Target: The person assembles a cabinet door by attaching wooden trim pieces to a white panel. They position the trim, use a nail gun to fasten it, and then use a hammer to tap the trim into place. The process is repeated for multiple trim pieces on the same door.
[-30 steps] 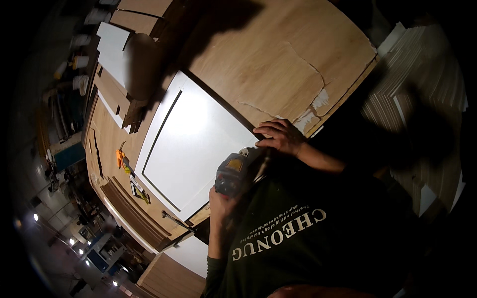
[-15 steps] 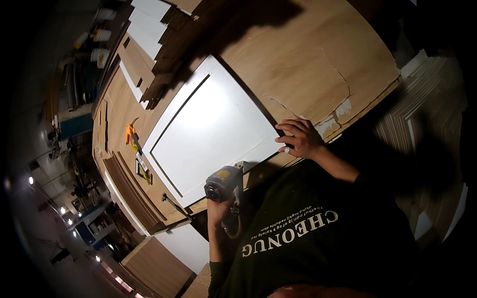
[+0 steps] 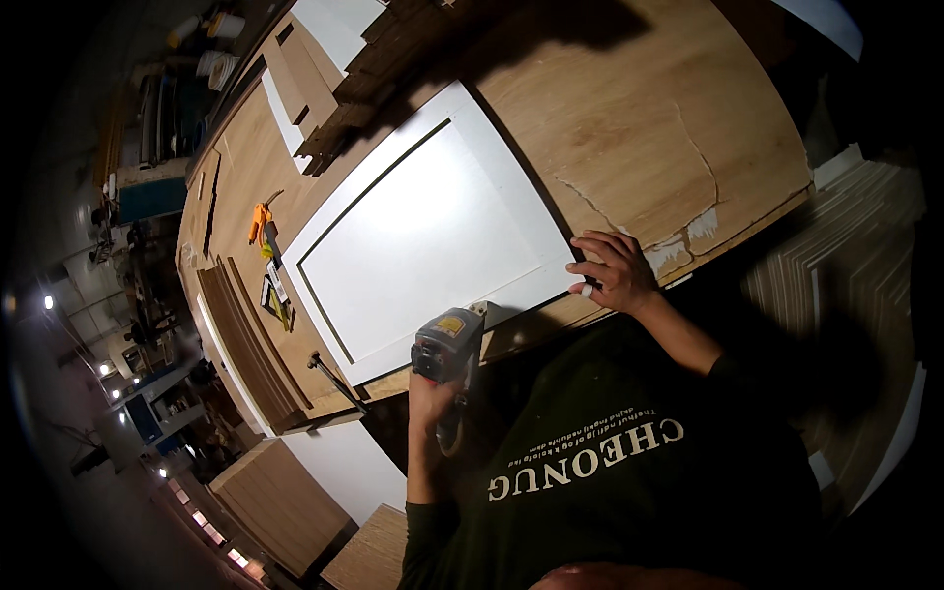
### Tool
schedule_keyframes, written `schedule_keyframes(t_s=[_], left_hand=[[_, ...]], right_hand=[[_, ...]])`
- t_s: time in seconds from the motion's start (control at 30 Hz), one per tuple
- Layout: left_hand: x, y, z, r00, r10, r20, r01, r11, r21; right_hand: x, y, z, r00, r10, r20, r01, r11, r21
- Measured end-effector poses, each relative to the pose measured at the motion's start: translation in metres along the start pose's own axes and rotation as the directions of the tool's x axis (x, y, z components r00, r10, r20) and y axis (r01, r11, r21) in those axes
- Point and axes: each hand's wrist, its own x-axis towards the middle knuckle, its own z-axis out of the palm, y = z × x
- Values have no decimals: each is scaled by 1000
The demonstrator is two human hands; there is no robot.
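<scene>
White panel [image 3: 413, 216] flat on workbench [image 3: 629, 88], on far side of both hands. Left hand [image 3: 431, 398] wrapped round grey power tool [image 3: 447, 336], tool's head at panel's near edge. Right hand [image 3: 619, 279] with fingers slightly spread, fingertips at panel's near right corner; pinch or light contact, cannot tell. Hammer [image 3: 341, 384] left of panel; brown strips [image 3: 252, 344] farther left; orange tool [image 3: 260, 226] beyond hammer.

The fingers of the left grip [image 3: 430, 399] are mostly hidden behind the grey power tool [image 3: 448, 341].
</scene>
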Motion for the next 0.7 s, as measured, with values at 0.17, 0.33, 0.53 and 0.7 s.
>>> schedule_keyframes(t_s=[0.17, 0.33, 0.53, 0.7], left_hand=[[1, -8, -2, 999, 31, -24, -31, 1000, -4], [-13, -32, -25, 981, -181, -65, 174, 980, -100], [-21, -45, -48, 974, -135, -184, 108, 983, -149], [-18, -52, -54, 970, -139, -197, 127, 989, -74]], right_hand=[[2, -2, -2, 1000, 9, 15, -9, 1000, -9], [2, -3, -1, 1000, 3, 11, -3, 1000, -19], [4, -2, 0, 1000, -28, 1, 28, 1000, 14], [4, -4, 1, 1000, -15, 2, 15, 1000, 9]])
